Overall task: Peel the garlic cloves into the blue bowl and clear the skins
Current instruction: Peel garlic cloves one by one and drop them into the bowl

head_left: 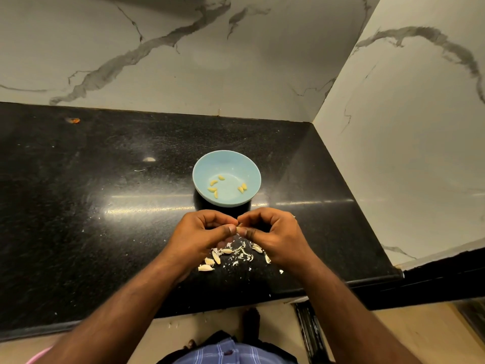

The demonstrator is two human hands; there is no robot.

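A light blue bowl (203, 166) stands on the black counter and holds several peeled yellow garlic cloves (215, 193). Just in front of it, my left hand (202, 233) and my right hand (273, 232) meet above the counter, and both pinch one small garlic clove (239, 229) between thumb and fingertips. Most of that clove is hidden by the fingers. Below the hands lie several unpeeled cloves (206, 268) and a scatter of white skins (242, 253).
The black speckled counter (91, 206) runs left, with marble walls behind and to the right. Its front edge (236, 308) is close below the skins. A small orange scrap (72, 120) lies at the far left back.
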